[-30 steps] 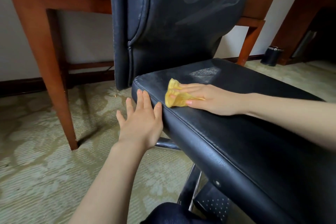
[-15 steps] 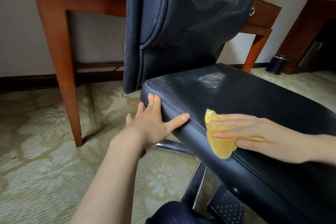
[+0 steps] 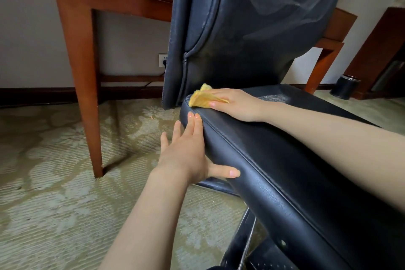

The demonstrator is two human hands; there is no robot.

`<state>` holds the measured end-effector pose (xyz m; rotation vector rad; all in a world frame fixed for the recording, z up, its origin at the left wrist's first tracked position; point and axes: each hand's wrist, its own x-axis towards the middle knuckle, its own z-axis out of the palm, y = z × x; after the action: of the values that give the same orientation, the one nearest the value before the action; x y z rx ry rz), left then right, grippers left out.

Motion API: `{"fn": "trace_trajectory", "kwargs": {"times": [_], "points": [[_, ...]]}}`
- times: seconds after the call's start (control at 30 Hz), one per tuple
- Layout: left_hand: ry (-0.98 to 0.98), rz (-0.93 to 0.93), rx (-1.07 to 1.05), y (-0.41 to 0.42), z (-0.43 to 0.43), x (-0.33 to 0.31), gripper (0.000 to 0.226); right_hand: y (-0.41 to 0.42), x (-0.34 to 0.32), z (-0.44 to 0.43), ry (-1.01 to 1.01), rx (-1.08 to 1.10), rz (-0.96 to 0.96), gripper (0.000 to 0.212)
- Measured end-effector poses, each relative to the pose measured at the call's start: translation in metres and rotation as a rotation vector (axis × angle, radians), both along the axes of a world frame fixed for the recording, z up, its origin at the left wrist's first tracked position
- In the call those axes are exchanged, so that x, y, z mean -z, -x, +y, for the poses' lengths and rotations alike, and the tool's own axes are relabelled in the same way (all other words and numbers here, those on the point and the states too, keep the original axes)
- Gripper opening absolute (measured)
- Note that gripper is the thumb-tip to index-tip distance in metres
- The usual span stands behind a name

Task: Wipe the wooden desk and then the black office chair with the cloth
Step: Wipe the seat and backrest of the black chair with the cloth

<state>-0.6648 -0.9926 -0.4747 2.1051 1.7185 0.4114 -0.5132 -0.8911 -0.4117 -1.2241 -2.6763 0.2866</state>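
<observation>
The black office chair's seat [image 3: 285,160] runs from the centre to the lower right, with its backrest [image 3: 241,28] upright behind it. My right hand [image 3: 236,103] lies on the seat's back left corner, next to the backrest. It presses the crumpled yellow cloth [image 3: 201,97] down, and the cloth sticks out between thumb and fingers. My left hand [image 3: 188,153] rests flat against the seat's left side edge with straight fingers and the thumb spread along the edge. The wooden desk [image 3: 83,28] stands behind the chair; its top is out of view.
Patterned green carpet [image 3: 54,182] covers the floor on the left. A desk leg [image 3: 87,105] stands on it near my left hand. The chair's chrome base [image 3: 245,247] shows below the seat. A small black bin [image 3: 345,86] sits at the far right beside a dark cabinet [image 3: 381,50].
My right hand has swept the cloth from the seat's front left edge back to the corner by the backrest. My left hand stays on the seat's side edge.
</observation>
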Motion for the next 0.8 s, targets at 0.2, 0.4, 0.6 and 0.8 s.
{"fn": "trace_trajectory", "kwargs": {"times": [0.2,0.4,0.6,0.8], "points": [[-0.035,0.025,-0.018,0.003,0.006,0.001,0.148,0.045,-0.006,0.029,-0.009,0.195,-0.126,0.034],[-0.005,0.007,0.016,0.006,0.008,0.003,0.159,0.026,0.002,0.009,-0.028,0.143,-0.114,0.034],[0.011,-0.012,0.015,0.007,0.008,0.004,0.159,-0.018,0.007,-0.041,-0.062,-0.051,-0.049,0.033],[0.019,-0.022,0.011,0.007,0.008,0.005,0.162,-0.073,0.016,-0.103,-0.020,-0.021,-0.058,0.042]]}}
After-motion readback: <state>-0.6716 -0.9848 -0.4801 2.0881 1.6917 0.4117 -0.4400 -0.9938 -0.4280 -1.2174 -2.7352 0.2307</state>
